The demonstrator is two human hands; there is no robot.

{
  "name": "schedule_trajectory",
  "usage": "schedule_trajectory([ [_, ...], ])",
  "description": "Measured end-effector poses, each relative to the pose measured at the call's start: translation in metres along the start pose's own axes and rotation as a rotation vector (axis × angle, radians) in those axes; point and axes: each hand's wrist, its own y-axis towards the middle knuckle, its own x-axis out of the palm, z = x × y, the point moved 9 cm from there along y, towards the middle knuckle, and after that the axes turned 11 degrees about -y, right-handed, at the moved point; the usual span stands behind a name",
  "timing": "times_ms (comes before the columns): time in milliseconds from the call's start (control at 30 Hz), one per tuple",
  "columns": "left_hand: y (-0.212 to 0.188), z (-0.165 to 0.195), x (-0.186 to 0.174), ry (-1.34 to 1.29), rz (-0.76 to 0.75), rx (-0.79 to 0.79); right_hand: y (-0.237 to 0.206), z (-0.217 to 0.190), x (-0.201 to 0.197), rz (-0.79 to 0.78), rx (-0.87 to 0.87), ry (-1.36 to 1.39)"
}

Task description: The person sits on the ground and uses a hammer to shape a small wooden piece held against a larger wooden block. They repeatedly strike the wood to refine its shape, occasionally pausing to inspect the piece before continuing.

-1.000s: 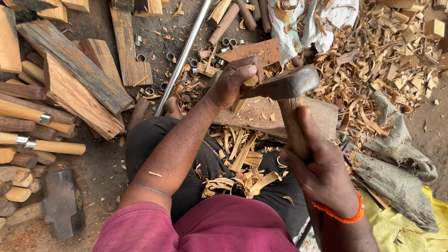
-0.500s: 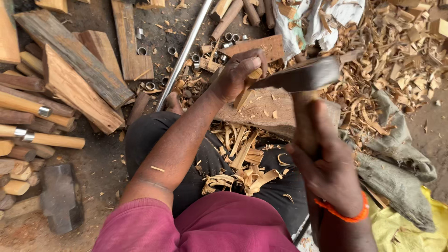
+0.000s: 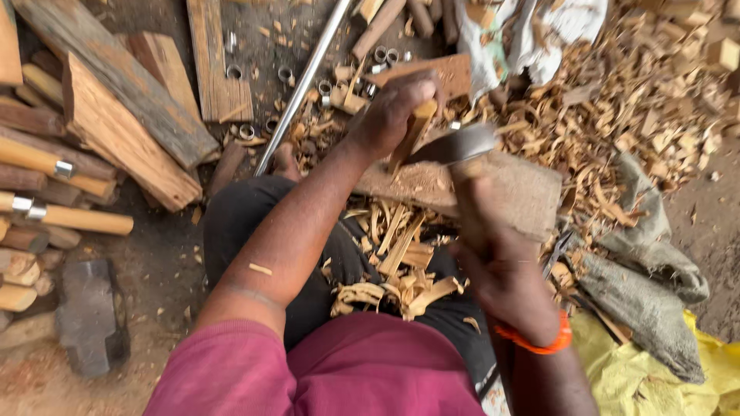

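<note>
Left hand [image 3: 389, 115]: my fingers clamped round the wood piece [image 3: 417, 123], upright on the chopping block [image 3: 524, 192].
Right hand [image 3: 501, 262]: closed on the adze [image 3: 455, 146], blade edge touching the piece.
Room: shavings [image 3: 393, 262] crowd my lap.

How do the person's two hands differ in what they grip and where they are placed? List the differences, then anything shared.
1. The left hand grips a small wood piece; the right hand grips the handle of a bladed tool.
2. The left hand is farther out, over the wooden block; the right hand is nearer the body.
3. Only the right wrist wears an orange band.

Both are closed in a grip.
</note>
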Motion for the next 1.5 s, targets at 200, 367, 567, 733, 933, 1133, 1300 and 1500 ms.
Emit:
schedule_trajectory([
  [200, -0.001, -0.001, 0.012, -0.152, -0.076, -0.066, -0.015, -0.008, -0.038, 0.165, 0.040, -0.160],
  [367, -0.001, 0.011, 0.006, -0.067, -0.038, 0.012, 0.009, -0.023, 0.004, 0.088, -0.235, -0.107],
  [567, 0.001, 0.000, 0.002, -0.120, -0.042, -0.062, -0.019, 0.011, -0.025, 0.173, 0.159, -0.042],
  [733, 0.001, 0.004, -0.001, -0.025, -0.013, -0.029, -0.006, 0.001, 0.005, 0.117, -0.148, -0.047],
  [933, 0.002, 0.002, -0.007, -0.020, 0.015, 0.007, -0.012, 0.027, 0.013, 0.041, 0.051, 0.019],
  [1133, 0.004, 0.002, -0.011, -0.010, 0.034, 0.013, -0.016, 0.023, 0.000, 0.078, 0.118, -0.005],
  [1300, 0.002, -0.002, -0.015, -0.068, 0.074, -0.030, 0.000, 0.004, 0.027, 0.050, -0.118, -0.099],
  [1500, 0.003, -0.007, -0.016, -0.163, 0.036, -0.020, -0.018, 0.016, -0.013, 0.163, 0.084, 0.169],
])
